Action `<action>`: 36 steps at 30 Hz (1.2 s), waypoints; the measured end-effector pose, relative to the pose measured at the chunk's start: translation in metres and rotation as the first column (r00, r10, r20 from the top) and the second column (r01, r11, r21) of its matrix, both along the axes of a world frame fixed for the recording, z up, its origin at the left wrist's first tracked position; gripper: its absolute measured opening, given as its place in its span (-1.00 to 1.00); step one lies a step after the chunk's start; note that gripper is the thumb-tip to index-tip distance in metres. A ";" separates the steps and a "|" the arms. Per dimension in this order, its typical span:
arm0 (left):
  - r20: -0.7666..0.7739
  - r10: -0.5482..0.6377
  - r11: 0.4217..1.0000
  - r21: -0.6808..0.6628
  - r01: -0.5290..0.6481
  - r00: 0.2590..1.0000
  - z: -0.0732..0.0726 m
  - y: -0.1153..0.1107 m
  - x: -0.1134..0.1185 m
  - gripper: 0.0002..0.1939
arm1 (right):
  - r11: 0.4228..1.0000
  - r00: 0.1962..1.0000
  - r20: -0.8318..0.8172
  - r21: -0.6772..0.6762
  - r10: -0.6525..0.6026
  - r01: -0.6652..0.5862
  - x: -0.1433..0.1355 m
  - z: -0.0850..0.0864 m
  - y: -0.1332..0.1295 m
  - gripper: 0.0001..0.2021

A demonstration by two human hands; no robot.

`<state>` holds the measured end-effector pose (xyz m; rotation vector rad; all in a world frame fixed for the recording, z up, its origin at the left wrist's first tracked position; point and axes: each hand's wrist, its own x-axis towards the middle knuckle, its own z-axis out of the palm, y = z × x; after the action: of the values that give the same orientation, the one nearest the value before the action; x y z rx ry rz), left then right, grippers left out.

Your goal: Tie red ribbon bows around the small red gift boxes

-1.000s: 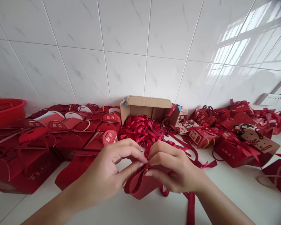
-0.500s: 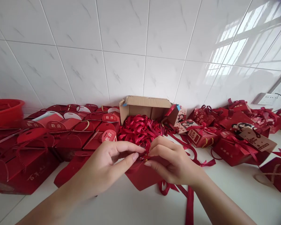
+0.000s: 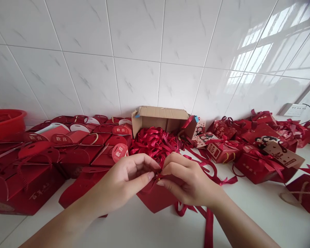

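Note:
In front of me a red gift box [image 3: 156, 198] stands on the white surface, one corner pointing my way. Both of my hands meet over its top. My left hand [image 3: 126, 179] has its thumb and fingers curled around red ribbon at the top of the box. My right hand [image 3: 187, 177] pinches the same ribbon, and a small gold-coloured piece shows by its thumb tip. The exact hold is partly hidden by the fingers. Behind the hands, a heap of loose red ribbons [image 3: 155, 141] spills out of an open cardboard box [image 3: 165, 112].
Rows of red gift boxes [image 3: 77, 155] stand on the left, beside a red plastic basin [image 3: 6, 122]. On the right are boxes with ribbon bows [image 3: 260, 165]. A loose ribbon [image 3: 209, 224] trails toward me. A tiled wall and a power strip [image 3: 291, 109] are behind.
Both hands have shifted slightly left and down at the box top, the left fingers curling in more. The gift box has tilted or shifted a little with them.

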<state>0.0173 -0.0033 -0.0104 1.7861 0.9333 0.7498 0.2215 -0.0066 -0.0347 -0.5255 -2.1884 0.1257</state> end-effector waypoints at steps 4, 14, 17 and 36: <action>-0.032 0.015 1.000 0.020 -0.015 0.999 -0.002 0.000 0.001 -0.83 | 1.000 1.000 0.004 0.016 0.002 -0.003 -0.001 -0.001 0.001 -0.95; -0.014 0.014 0.995 0.103 -0.013 1.000 0.006 0.002 -0.002 -0.70 | 0.979 0.971 -0.140 -0.091 -0.194 0.183 -0.002 -0.005 0.002 -0.72; 0.023 0.002 0.998 0.056 -0.003 1.000 0.008 0.000 0.000 -0.66 | 0.980 0.969 -0.151 -0.078 -0.193 0.183 -0.003 -0.004 0.002 -0.89; 0.083 -0.161 0.860 0.501 0.098 0.983 -0.007 0.002 -0.002 -0.51 | 0.962 0.974 -0.168 0.200 -0.152 0.185 -0.002 0.003 -0.007 -0.85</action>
<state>0.0148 -0.0012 -0.0175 2.1919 0.5548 1.0687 0.2192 -0.0137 -0.0320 -0.5581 -1.9702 -0.1573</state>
